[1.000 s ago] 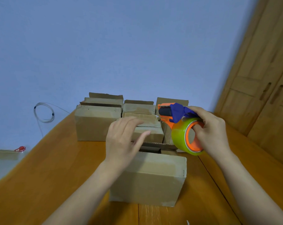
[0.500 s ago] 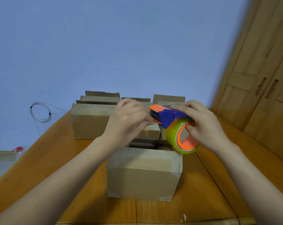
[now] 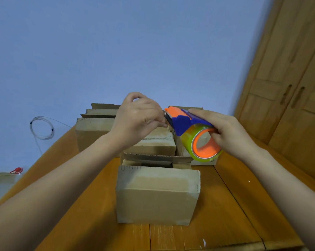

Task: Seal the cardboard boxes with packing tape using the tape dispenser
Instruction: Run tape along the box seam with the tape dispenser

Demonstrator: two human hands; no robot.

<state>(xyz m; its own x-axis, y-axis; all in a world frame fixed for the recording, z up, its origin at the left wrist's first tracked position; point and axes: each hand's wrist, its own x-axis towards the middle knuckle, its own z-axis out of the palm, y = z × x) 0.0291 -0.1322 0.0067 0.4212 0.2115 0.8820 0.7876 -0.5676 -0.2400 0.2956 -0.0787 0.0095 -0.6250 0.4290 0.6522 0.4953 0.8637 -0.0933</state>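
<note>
A cardboard box (image 3: 157, 194) stands nearest me on the wooden table (image 3: 225, 205), its top flaps partly open. My right hand (image 3: 227, 131) grips the blue and orange tape dispenser (image 3: 184, 122) with its yellow-green tape roll (image 3: 202, 145), held in the air above the box. My left hand (image 3: 140, 118) pinches at the dispenser's orange front end with thumb and fingertips; the tape end itself is too small to make out. Several more cardboard boxes (image 3: 93, 131) stand behind in a cluster.
A wooden wardrobe (image 3: 288, 87) stands at the right beside the table. A blue wall lies behind the boxes, with a coiled wire (image 3: 41, 127) hanging on it at left. A red clip (image 3: 17, 170) sits on something pale at far left.
My left hand lifted off the boxes and came up to the dispenser's front end, where it now pinches. The dispenser rose slightly and tilted toward the left hand.
</note>
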